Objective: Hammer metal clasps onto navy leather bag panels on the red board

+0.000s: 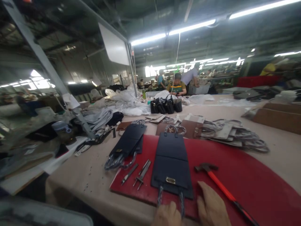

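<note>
Left hand (166, 215) grips a wrapped handle (160, 195) by the red board (249, 174) on beige cloth (96, 157), tube lights (192, 27) overhead.

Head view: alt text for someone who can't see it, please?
A dark blue bag panel lies on a red board, the left hand over its plastic-wrapped near handle. The right hand is beside the panel, near a hammer; metal tools lie left.
</note>
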A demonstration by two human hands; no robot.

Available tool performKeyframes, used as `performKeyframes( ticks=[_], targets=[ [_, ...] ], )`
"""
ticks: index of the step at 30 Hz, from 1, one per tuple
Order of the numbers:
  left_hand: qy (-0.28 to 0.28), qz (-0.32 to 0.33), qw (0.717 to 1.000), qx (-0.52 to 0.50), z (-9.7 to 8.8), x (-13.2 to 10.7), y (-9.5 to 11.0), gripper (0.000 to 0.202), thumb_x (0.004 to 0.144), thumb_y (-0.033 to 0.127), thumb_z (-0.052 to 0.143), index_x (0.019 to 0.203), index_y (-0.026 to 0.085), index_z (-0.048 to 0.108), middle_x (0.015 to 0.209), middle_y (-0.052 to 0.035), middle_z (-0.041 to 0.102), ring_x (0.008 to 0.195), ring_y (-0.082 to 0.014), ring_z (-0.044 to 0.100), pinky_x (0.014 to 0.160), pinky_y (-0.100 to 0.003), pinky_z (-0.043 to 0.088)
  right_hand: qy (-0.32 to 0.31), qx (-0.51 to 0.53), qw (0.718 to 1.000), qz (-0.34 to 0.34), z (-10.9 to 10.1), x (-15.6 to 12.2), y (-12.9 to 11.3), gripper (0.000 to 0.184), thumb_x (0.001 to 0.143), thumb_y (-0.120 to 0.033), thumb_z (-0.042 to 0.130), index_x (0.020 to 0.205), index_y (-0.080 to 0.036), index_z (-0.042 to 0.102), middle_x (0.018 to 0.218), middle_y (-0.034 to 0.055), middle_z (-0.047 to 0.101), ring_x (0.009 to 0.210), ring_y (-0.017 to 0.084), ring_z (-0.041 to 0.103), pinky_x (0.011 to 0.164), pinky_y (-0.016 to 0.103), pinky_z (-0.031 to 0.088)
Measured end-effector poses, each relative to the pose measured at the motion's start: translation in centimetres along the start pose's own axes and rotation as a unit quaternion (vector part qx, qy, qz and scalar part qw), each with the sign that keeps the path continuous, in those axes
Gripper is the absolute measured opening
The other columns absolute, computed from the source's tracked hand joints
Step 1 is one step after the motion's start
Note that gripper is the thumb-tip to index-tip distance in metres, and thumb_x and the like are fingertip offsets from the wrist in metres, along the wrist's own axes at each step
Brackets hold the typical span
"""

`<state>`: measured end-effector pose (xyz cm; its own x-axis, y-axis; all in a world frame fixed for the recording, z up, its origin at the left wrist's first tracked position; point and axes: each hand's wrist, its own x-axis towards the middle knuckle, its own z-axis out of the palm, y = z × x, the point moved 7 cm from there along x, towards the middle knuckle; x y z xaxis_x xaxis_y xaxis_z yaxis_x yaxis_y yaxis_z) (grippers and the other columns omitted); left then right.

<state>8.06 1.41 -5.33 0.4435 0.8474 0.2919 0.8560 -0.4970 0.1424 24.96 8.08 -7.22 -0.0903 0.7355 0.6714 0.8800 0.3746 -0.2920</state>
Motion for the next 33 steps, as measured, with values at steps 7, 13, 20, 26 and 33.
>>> performKeyframes(
  ticks=[7, 13, 20, 26, 33],
  targets=[
    [-0.049, 0.025, 0.998, -0.039, -1.0, -0.8, 4.2, 0.004, 0.086, 0.015, 0.057, 0.089, 0.013, 0.058, 0.086, -0.0127, 0.061, 0.074, -0.025, 0.063, 0.058, -0.035, 0.053, -0.097, 0.156, 0.982, 0.035, -1.1, 1.3, -1.3, 0.045, 0.093, -0.052, 0.049, 0.119, -0.019, 0.064, 0.127, 0.0149, 0.066, 0.119, 0.031, 0.061, 0.102, 0.051, 0.047],
    [-0.061, 0.015, 0.997, -0.045, -0.5, -0.3, 5.3, 0.017, 0.087, 0.02, 0.059, 0.098, 0.007, 0.061, 0.095, -0.0157, 0.063, 0.073, -0.0252, 0.064, 0.058, -0.036, 0.055, -0.174, 0.075, 0.981, -0.027, -0.5, 1.6, -2.9, 0.056, 0.084, -0.059, 0.058, 0.127, -0.024, 0.062, 0.139, 0.0139, 0.057, 0.126, 0.036, 0.054, 0.104, 0.055, 0.041],
    [0.005, 0.053, 0.99, -0.133, -2.7, -1.7, 4.8, 0.016, 0.093, 0.028, 0.058, 0.094, 0.012, 0.06, 0.099, -0.0121, 0.065, 0.09, -0.0261, 0.064, 0.078, -0.04, 0.056, -0.187, 0.027, 0.981, -0.054, -0.6, 1.6, -3.5, 0.053, 0.087, -0.054, 0.055, 0.128, -0.02, 0.06, 0.139, 0.0159, 0.056, 0.125, 0.036, 0.054, 0.101, 0.055, 0.043],
    [0.167, -0.077, 0.974, -0.129, -7.1, -3.9, -4.3, 0.012, 0.096, 0.017, 0.052, 0.091, 0.017, 0.063, 0.1, -0.0095, 0.069, 0.097, -0.0225, 0.065, 0.088, -0.038, 0.05, -0.173, 0.012, 0.982, -0.076, -0.4, 1.6, -3.6, 0.054, 0.091, -0.056, 0.049, 0.128, -0.018, 0.06, 0.138, 0.0159, 0.057, 0.121, 0.037, 0.056, 0.096, 0.055, 0.045],
    [0.106, -0.346, 0.932, 0.0, -10.6, -6.3, -19.0, 0.015, 0.093, 0.017, 0.056, 0.084, 0.018, 0.068, 0.09, -0.0054, 0.068, 0.088, -0.0196, 0.065, 0.084, -0.031, 0.049, -0.155, 0.03, 0.984, -0.083, -0.1, 1.8, -3.4, 0.051, 0.09, -0.056, 0.048, 0.125, -0.02, 0.06, 0.135, 0.0169, 0.059, 0.116, 0.041, 0.058, 0.091, 0.058, 0.045]
  ],
)
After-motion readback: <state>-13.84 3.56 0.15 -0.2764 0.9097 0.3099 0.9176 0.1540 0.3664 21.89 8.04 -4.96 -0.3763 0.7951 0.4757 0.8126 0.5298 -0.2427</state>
